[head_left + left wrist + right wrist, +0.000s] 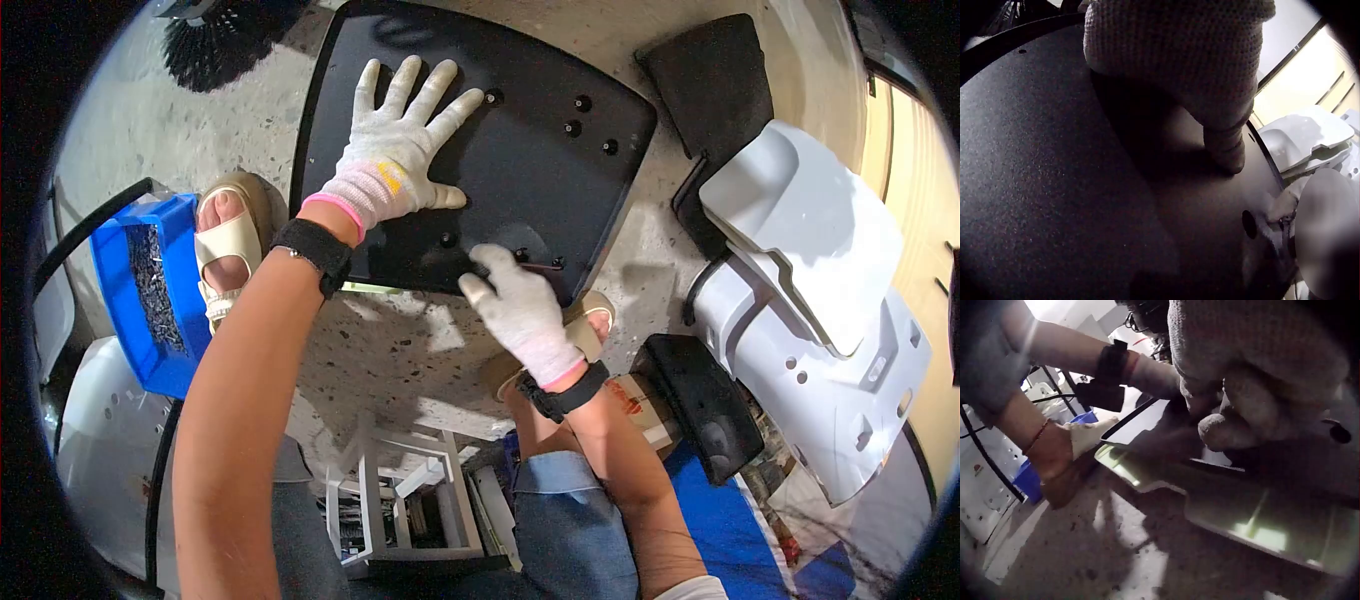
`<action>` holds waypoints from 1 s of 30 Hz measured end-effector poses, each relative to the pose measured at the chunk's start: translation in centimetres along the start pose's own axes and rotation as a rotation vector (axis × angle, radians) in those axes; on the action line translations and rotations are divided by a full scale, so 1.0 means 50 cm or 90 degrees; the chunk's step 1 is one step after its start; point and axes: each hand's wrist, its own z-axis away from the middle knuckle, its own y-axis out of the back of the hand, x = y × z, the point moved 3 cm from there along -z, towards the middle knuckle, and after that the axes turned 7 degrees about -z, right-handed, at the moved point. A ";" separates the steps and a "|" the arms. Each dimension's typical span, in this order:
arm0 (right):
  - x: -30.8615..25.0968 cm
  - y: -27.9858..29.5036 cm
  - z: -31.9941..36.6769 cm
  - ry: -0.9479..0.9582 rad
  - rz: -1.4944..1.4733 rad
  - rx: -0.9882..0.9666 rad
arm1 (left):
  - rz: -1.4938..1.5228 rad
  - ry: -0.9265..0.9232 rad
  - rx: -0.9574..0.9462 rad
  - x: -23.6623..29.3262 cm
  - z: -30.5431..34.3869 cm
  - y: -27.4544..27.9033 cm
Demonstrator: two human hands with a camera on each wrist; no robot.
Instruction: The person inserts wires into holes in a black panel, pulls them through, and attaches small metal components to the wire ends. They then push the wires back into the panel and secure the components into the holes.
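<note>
A large black panel (400, 245) with several round recessed holes lies in front of me, a pale green edge showing beneath its near side. My left hand (395, 150), in a whitish knit glove with a pink cuff, rests on the panel with its fingers spread. In the left wrist view, one gloved fingertip (1232, 164) touches the dark surface. My right hand (522, 312), gloved too, is over the panel's near edge beside the lower holes. Its fingers (1247, 403) look bent in the right wrist view; I cannot tell whether they hold something small.
A blue bin (135, 290) of small dark parts stands at the left, beside a sandaled foot. White molded shells (800, 230) and black pads (710, 85) lie at the right. A white stool frame (415, 490) is below, and a black brush (215, 45) at upper left.
</note>
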 end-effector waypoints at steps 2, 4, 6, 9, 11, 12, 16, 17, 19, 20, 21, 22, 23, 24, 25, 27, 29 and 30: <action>-0.007 -0.006 0.009 -0.040 0.052 -0.114 | 0.001 0.003 0.003 0.001 -0.001 0.001; 0.016 -0.014 0.025 -0.005 0.110 -0.119 | 0.000 0.002 -0.001 0.000 -0.002 0.001; 0.042 0.007 0.029 0.023 0.192 -0.088 | -0.002 0.001 -0.005 -0.001 -0.002 0.000; 0.068 0.045 0.033 -0.054 0.014 0.036 | -0.007 0.005 -0.015 0.001 -0.002 0.002; 0.061 0.059 0.026 0.048 -0.041 0.134 | -0.011 0.006 -0.021 0.001 -0.001 0.003; 0.060 0.053 0.018 0.079 -0.022 0.100 | -0.007 0.007 -0.023 0.000 -0.001 0.002; 0.043 0.028 0.003 -0.003 -0.004 -0.003 | -0.005 0.010 -0.027 0.002 -0.002 0.004; 0.045 0.027 0.002 -0.004 0.015 -0.043 | -0.005 0.009 -0.027 0.003 -0.002 0.004; 0.065 0.025 0.004 -0.005 0.034 -0.082 | -0.007 0.010 -0.032 0.003 -0.002 0.004; 0.090 0.018 0.010 0.036 0.079 -0.118 | -0.006 0.009 -0.032 0.003 -0.002 0.005; 0.090 0.019 0.016 0.078 0.124 -0.155 | -0.006 0.010 -0.034 0.003 -0.002 0.007; 0.090 0.027 0.025 0.082 0.061 -0.145 | -0.005 0.011 -0.036 0.002 -0.002 0.007; 0.087 0.035 0.031 0.083 0.062 -0.146 | -0.005 0.012 -0.036 0.003 -0.003 0.007; 0.082 0.045 0.033 0.006 0.073 -0.142 | -0.005 0.012 -0.032 0.004 -0.003 0.007; 0.083 0.050 0.035 -0.070 0.082 -0.137 | -0.005 0.011 -0.029 0.003 -0.003 0.007; 0.097 0.045 0.039 -0.081 0.062 -0.111 | -0.006 0.008 -0.027 0.002 -0.001 0.006; 0.101 0.047 0.045 -0.092 0.042 -0.084 | -0.006 0.005 -0.024 0.003 -0.002 0.008; 0.097 0.051 0.049 -0.131 0.071 -0.076 | -0.009 0.006 -0.026 0.003 -0.002 0.008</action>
